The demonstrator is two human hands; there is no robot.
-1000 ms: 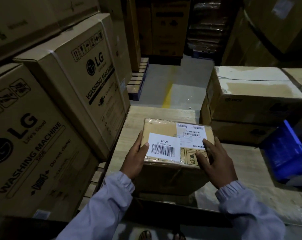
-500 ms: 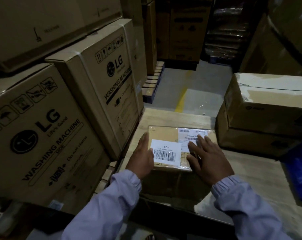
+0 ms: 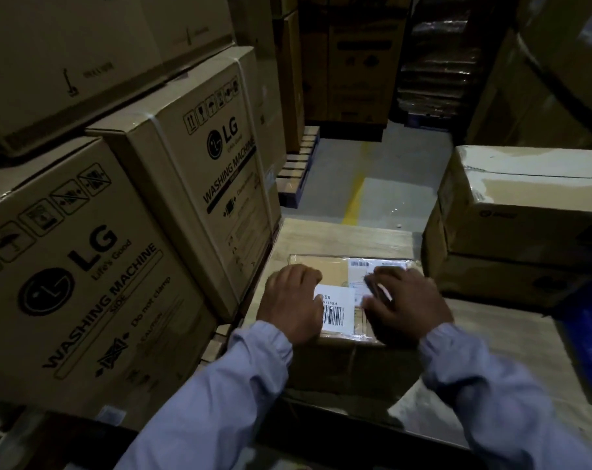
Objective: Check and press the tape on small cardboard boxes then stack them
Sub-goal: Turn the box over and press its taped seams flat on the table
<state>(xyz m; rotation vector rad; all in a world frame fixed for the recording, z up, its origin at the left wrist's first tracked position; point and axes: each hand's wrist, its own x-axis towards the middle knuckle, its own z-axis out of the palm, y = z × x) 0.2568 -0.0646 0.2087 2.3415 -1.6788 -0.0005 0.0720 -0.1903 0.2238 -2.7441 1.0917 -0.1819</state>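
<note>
Small box [image 3: 333, 270] directly beneath left and right fingers [image 3: 388, 278]

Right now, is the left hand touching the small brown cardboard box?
Touching. The head view shows the left hand resting on the small brown cardboard box's top.

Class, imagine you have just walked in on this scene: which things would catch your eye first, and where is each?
First, the left hand and right hand resting on top of the small cardboard box at centre, either side of its white barcode label. Next, the big LG washing machine cartons stacked along the left.
</note>
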